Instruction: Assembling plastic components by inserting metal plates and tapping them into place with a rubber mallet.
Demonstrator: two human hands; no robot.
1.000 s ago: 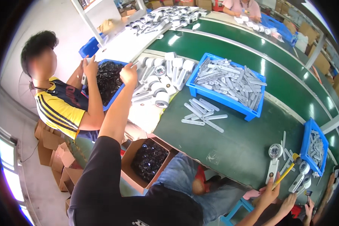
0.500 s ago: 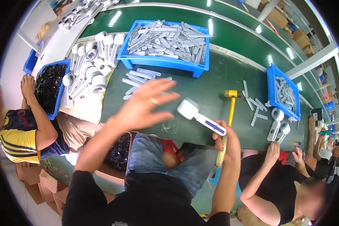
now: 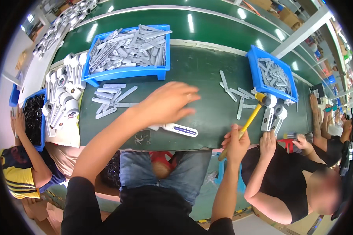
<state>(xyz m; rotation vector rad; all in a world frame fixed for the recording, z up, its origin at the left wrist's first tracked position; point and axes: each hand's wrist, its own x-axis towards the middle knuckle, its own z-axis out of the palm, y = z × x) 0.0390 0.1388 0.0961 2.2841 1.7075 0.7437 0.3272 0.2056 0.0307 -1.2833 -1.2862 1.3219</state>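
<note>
My right hand (image 3: 236,145) is wrapped round the yellow handle of a mallet (image 3: 250,121). The mallet leans to the upper right, its yellow-and-black head close in view to a neighbour's white parts. My left hand (image 3: 170,102) hovers over the green table, fingers stretched out and nothing visible in them. Below it lies a white long-handled device (image 3: 182,129) with a dark purple strip along its handle; its head end is mostly hidden by my left forearm. Loose grey flat strips (image 3: 113,98) lie left of my left hand.
A blue bin (image 3: 125,71) heaped with grey strips stands behind; a smaller blue bin (image 3: 259,84) is at right. White round-headed devices (image 3: 62,98) pile up at left, beside a blue bin of black parts (image 3: 34,117). Co-workers sit on both sides, one's hand (image 3: 267,145) near the right-hand devices.
My right hand has come away from the white device's handle and the mallet has tipped rightward. The device now lies lower, beneath my left hand. The whole view has shifted.
</note>
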